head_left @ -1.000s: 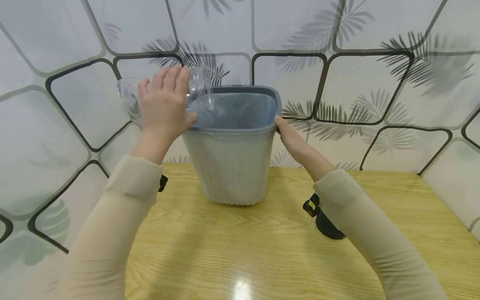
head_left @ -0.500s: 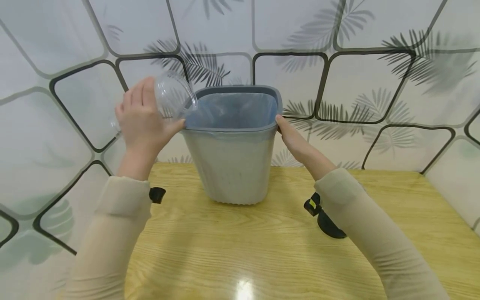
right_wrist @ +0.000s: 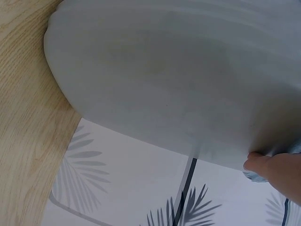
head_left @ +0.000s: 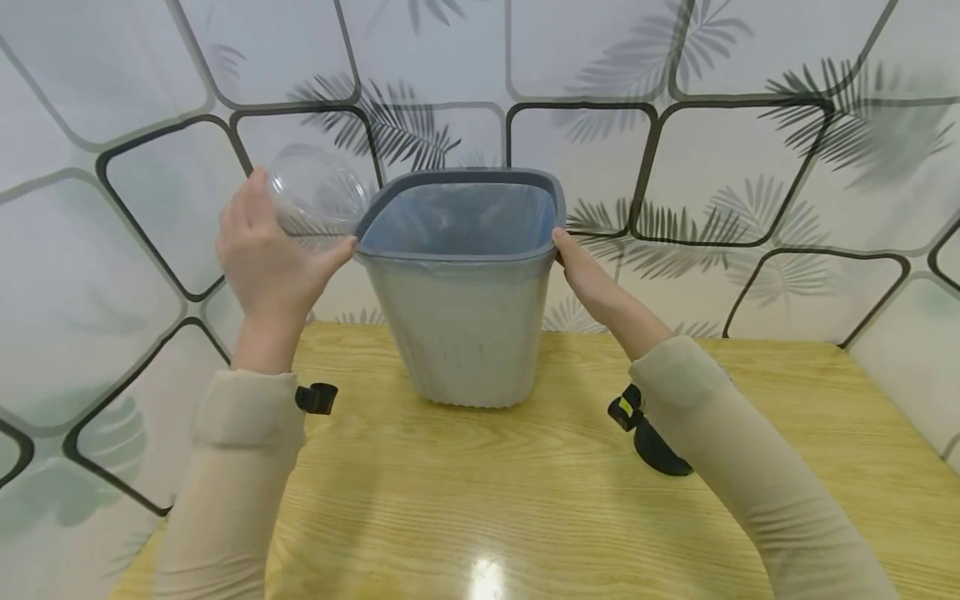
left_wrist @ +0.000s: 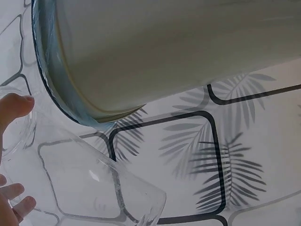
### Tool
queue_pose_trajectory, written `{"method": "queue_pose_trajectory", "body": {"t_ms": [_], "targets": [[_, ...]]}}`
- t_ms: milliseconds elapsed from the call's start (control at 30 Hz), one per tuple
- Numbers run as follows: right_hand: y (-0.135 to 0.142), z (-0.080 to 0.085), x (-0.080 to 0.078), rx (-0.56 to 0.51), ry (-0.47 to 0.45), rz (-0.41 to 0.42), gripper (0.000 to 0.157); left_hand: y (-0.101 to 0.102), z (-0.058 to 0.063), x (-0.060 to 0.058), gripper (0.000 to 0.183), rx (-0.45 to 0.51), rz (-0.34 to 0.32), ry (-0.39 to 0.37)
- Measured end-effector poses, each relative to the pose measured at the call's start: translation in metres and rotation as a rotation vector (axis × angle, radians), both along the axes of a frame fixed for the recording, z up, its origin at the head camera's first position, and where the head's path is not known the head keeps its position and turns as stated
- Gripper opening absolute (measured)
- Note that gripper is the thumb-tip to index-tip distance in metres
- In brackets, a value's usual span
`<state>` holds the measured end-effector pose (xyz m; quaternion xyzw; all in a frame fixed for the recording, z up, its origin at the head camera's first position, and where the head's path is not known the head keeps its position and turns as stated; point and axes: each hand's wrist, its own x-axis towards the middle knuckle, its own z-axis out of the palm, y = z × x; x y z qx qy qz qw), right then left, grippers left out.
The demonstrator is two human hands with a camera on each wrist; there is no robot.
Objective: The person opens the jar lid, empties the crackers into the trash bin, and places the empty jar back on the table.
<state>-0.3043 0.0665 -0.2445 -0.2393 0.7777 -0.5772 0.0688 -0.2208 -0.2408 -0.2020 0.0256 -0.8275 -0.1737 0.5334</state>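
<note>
My left hand [head_left: 262,250] grips a clear see-through plastic container [head_left: 318,187] beside the bin's left rim. The container is tilted, with one rounded end toward the bin. In the left wrist view, its tapering clear body [left_wrist: 84,174] runs down to the right from between my thumb [left_wrist: 16,106] and fingers. A pale grey trash bin [head_left: 465,333] stands upright on the table, a bluish liner [head_left: 465,217] folded over its rim. At the right rim, my right hand [head_left: 588,279] pinches the edge, thumb on the near side. My other right fingers are mostly hidden.
The wood-grain table [head_left: 450,500] runs up to a patterned wall [head_left: 585,50] close behind the bin. A black round object [head_left: 660,450] shows beside my right sleeve. Another wall stands close on the left.
My left hand has moved left and slightly down with the clear container, from over the bin's left rim to outside it. The container has turned. My right hand stays on the rim.
</note>
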Motion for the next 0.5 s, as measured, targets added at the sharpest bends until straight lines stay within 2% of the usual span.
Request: {"method": "queue_pose_trajectory", "body": {"t_ms": [333, 500], "targets": [[0.001, -0.001, -0.001, 0.023, -0.016, -0.009, 0.063, -0.005, -0.011, 0.003, 0.093, 0.072, -0.063, -0.001], [0.000, 0.000, -0.001, 0.014, -0.018, -0.012, 0.061, -0.007, -0.017, 0.005, 0.093, 0.092, -0.053, -0.024]]}}
